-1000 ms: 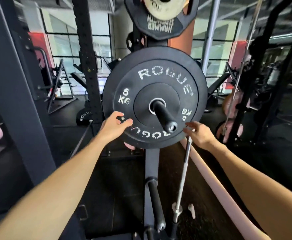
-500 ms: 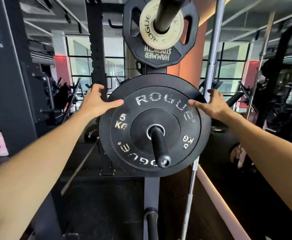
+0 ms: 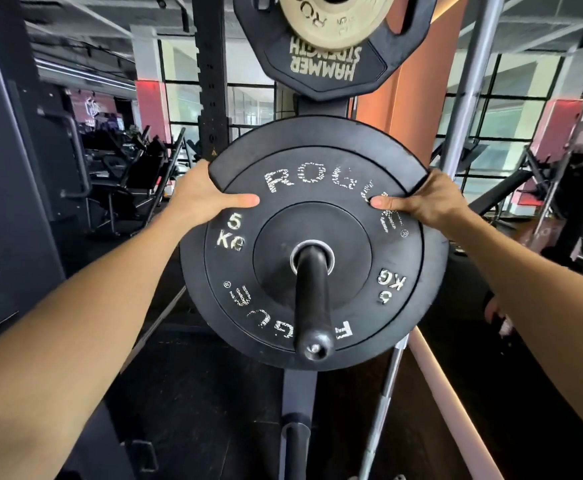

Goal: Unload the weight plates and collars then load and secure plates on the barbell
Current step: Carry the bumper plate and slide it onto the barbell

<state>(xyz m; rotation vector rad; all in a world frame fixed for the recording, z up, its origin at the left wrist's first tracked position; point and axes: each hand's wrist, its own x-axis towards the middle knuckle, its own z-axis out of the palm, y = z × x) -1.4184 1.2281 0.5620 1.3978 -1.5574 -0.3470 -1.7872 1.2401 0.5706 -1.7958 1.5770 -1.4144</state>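
Both hands hold one black weight plate [image 3: 312, 237] by its upper edge. On the one side the left hand [image 3: 200, 199] wraps the upper left rim, thumb lying flat across the front face and pointing inward toward the worn white ROGUE lettering, the other fingers hidden behind the plate. On the other side the right hand [image 3: 425, 202] mirrors it on the upper right rim, thumb on the face beside the last letters, fingers curled round the back. Each forearm reaches in from a lower corner of the view.

That plate is the largest thing in front: a round bumper marked 5 KG in two places, hanging on a dark peg [image 3: 312, 306] that passes through its steel-ringed centre hole and sticks out toward the camera, ending in a rounded cap. Its top edge looks tipped a little forward, off whatever sits behind it.

Directly above hangs a black many-sided plate [image 3: 321, 64] with HAMMER STRENGTH printed upside down, and a smaller cream disc [image 3: 321, 19] sits in front of it on the same upper peg.

A grey upright post [image 3: 298, 403] carries these pegs down to the dark floor. To the right a slim steel barbell [image 3: 383, 403] leans at a slant, its lower part showing below the plate.
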